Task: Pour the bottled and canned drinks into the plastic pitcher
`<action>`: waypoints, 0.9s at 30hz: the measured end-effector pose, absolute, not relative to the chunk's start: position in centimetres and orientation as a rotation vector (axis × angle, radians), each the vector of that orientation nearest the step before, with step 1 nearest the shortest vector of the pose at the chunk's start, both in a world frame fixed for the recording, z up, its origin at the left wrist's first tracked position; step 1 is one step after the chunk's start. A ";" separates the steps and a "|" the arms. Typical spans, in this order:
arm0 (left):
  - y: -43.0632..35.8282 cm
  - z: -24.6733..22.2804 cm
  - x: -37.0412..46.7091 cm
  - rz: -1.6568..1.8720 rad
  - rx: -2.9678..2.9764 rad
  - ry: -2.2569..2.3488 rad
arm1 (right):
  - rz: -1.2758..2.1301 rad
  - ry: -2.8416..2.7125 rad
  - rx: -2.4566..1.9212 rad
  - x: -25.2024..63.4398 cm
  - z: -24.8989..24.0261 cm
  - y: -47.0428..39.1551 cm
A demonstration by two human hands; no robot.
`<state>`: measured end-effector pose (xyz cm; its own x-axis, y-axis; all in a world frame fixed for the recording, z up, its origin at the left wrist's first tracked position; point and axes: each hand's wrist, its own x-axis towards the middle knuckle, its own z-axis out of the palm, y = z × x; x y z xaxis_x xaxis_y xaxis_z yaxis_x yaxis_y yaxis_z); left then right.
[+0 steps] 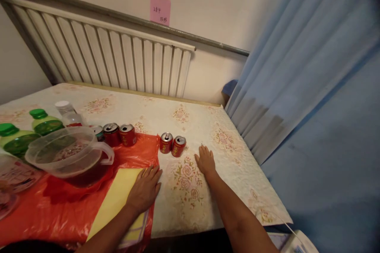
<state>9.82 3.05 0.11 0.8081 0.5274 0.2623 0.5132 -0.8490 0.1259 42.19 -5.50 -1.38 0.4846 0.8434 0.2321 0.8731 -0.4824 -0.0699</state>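
Observation:
My left hand (145,187) lies flat with fingers stretched over the right edge of a yellow sheet (114,195), which rests on a red plastic sheet (67,213). To the right, my right hand (206,161) is spread on the flowered tablecloth (190,213), holding nothing. Two red drink cans stand side by side between and beyond my hands: one can (166,143) on the left, the other can (178,146) nearest my right hand. Another red can (127,135) and a darker red can (112,134) stand at the back of the red plastic.
A clear plastic jug (62,168) with dark contents stands left, beside green-capped bottles (44,122) and a white-capped bottle (69,114). Blue curtains (297,87) hang along the table's right side. Behind the table are a radiator (124,59) and a pink note (160,10).

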 end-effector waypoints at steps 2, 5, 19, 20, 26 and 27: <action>3.2 0.0 9.8 0.440 2.946 0.846 | -0.236 -1.475 -2.550 42.5 -1.4 -5.1; 3.3 -0.1 9.8 0.446 2.936 0.834 | -0.237 -1.452 -2.547 42.7 -1.4 -4.7; 3.1 0.2 9.8 0.436 2.924 0.851 | -0.329 -1.430 -2.488 41.9 -0.9 -4.9; 3.1 0.1 9.8 0.440 2.922 0.851 | -0.330 -1.428 -2.488 41.9 -1.0 -4.9; 3.1 0.2 9.8 0.447 2.908 0.849 | -0.267 -1.418 -2.538 42.5 -1.4 -4.4; 3.1 0.2 9.8 0.438 2.913 0.850 | -0.246 -1.415 -2.553 42.4 -1.4 -4.3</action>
<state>9.79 3.13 0.18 0.8056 0.5370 0.2503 0.5155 -0.8435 0.1508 42.43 -4.31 -1.44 0.5247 0.8147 0.2467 0.8502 -0.5162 -0.1034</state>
